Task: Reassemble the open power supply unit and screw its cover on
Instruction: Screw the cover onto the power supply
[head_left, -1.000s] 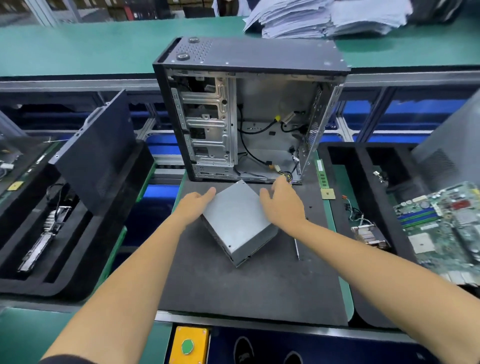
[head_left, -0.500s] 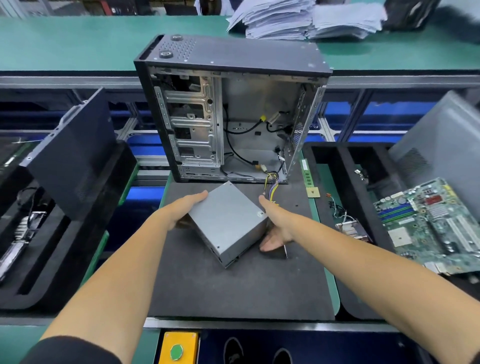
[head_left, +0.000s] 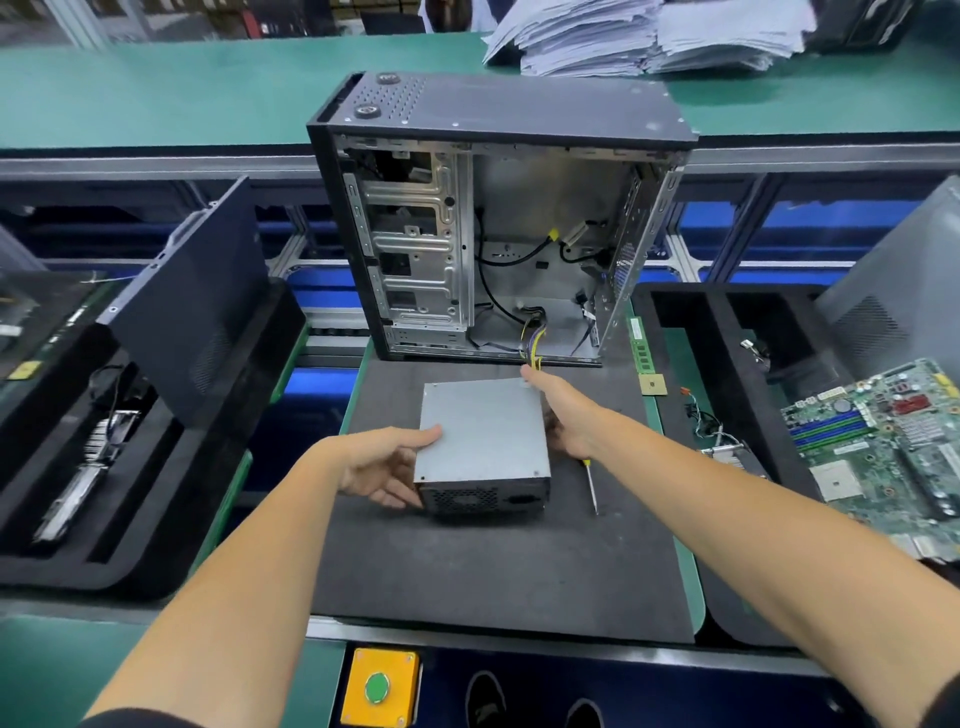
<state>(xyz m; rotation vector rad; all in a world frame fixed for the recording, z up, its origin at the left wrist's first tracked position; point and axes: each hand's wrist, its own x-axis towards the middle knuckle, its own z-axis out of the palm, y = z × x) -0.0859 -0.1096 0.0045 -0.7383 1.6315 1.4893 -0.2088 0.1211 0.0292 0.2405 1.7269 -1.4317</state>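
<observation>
PSU (head_left: 485, 428) is gripped by left hand (head_left: 382, 467) & right hand (head_left: 563, 415); cable bundle (head_left: 534, 343) could be snagged/pinched if turned carelessly.

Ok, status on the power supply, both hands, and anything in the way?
Left hand and right hand grip power supply on its sides. Cover on, vent faces the person. Screwdriver lies just right, cables trail into case.

An open computer case (head_left: 498, 228) stood upright at the far edge of the black mat (head_left: 493, 566). A motherboard (head_left: 883, 447) lay right; paper stacks (head_left: 644, 36) lay far on the counter (head_left: 182, 93).
</observation>
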